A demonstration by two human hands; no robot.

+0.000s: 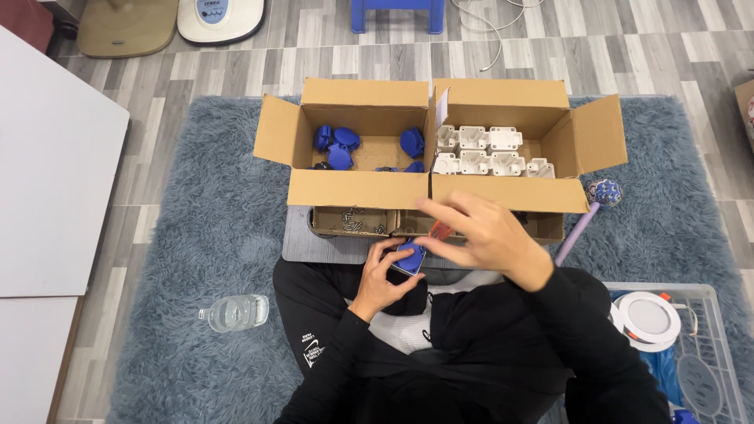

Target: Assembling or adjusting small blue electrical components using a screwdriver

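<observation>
A person seated cross-legged on a grey shag rug [196,235] grips a small blue plastic part [410,257] in the left hand [382,275], fingers curled round its near and left sides, just above the lap. The right hand [479,235] arches over it from the right, fingers pressed together around what looks like a slim red-handled tool [441,229], its tip pointed down at the part; the tool's end is hidden behind the fingers. Both forearms, in black sleeves, angle inward from the body, the right wrist raised higher than the left.

The part appears to be rigid moulded plastic, light and smooth enough to slip, so a grip across its opposite edges seems the surest hold, leaving the top face free.

Just beyond the hands, a low tray [349,222] holds small metal screws. Behind it stand two open cardboard boxes side by side: the left box [357,188] contains more blue parts, the right box [510,192] rows of white plastic housings. A purple stick with a patterned ball head [603,192] lies to the right of the boxes. On the rug at near left lies a clear plastic water bottle [233,312]; at near right, a clear crate [707,314] carries a round white fitting [648,318]. A pale worktop [55,180] edges the scene at left.
</observation>
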